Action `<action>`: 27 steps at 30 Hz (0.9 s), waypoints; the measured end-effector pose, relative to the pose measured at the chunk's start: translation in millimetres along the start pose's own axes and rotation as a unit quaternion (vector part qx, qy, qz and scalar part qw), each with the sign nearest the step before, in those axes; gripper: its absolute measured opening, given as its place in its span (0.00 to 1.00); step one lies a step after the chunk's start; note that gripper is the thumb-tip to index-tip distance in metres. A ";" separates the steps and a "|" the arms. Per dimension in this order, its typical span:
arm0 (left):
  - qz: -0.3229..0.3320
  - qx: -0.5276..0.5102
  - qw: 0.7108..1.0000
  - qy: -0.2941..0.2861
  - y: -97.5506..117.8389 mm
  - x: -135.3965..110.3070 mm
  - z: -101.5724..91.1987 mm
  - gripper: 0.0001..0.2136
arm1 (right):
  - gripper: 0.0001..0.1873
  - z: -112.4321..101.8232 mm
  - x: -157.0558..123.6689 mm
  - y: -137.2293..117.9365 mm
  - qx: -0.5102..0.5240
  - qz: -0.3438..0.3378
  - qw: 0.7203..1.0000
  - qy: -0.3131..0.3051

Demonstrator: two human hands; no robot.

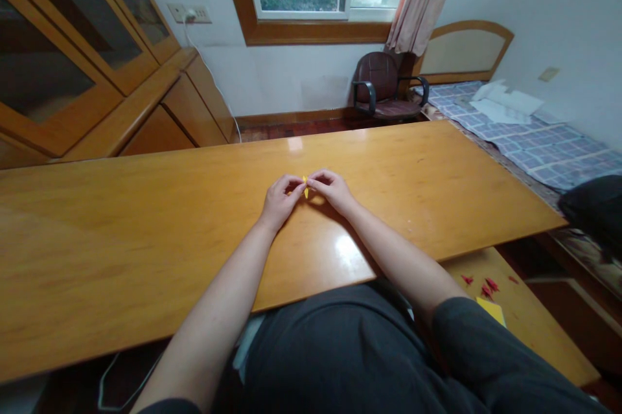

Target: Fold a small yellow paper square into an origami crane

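Observation:
Between my two hands, just above the wooden table (184,219), is a small folded piece of yellow paper (306,192). My left hand (282,199) pinches it from the left with thumb and index finger. From the right, the thumb and index finger of my right hand (332,188) close on it too. The paper stands narrow and pointed, with one tip above the fingertips and one below. Its exact folds are too small to make out, and the fingertips hide its middle.
Right of me, a lower wooden surface (544,336) bears several small red folded pieces (492,284) and a yellow paper sheet (492,311). Beyond the table stand a brown armchair (378,80) and a bed (529,135) with a black bag (595,213). A cabinet (140,103) is at left.

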State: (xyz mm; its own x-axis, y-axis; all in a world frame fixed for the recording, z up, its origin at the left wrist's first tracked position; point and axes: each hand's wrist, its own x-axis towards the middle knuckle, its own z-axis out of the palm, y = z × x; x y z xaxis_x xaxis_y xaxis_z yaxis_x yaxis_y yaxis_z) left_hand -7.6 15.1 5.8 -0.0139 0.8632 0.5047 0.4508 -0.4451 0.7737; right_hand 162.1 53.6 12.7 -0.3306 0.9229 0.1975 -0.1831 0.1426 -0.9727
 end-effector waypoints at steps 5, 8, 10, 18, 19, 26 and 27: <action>0.015 0.020 1.000 0.000 4.9 0.3 -2.9 0.08 | 0.18 0.1 -0.8 1.8 0.046 0.022 0.999 -0.012; 0.015 0.020 1.000 -0.002 4.3 0.0 -3.5 0.07 | 0.18 -1.3 0.0 5.0 0.062 0.030 0.997 -0.016; 0.012 0.017 1.000 -0.004 2.7 -0.4 -3.3 0.08 | 0.18 -2.2 0.4 6.7 0.073 0.038 0.996 -0.018; -0.022 -0.013 1.000 -0.007 1.1 -0.7 -2.5 0.11 | 0.20 -1.2 0.7 4.5 0.079 0.046 0.996 -0.008; -0.023 -0.013 1.000 -0.007 1.3 -0.6 -2.5 0.11 | 0.20 -0.9 0.8 4.1 0.078 0.043 0.996 -0.006; -0.010 -0.022 1.000 -0.004 -1.6 0.0 -1.1 0.09 | 0.17 0.0 1.0 4.6 0.091 0.038 0.995 -0.010; -0.010 -0.024 1.000 -0.004 -1.9 0.1 -0.9 0.09 | 0.17 0.2 1.1 4.8 0.095 0.042 0.995 -0.011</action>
State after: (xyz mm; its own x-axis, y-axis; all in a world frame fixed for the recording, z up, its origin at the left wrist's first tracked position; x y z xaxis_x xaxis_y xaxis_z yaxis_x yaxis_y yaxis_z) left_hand -9.3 15.8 4.7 -0.0157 0.8742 0.4854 0.4073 -0.4377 0.8015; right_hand 160.6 55.2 8.3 -0.3715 0.9204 0.1219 -0.3249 -0.0058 -0.9457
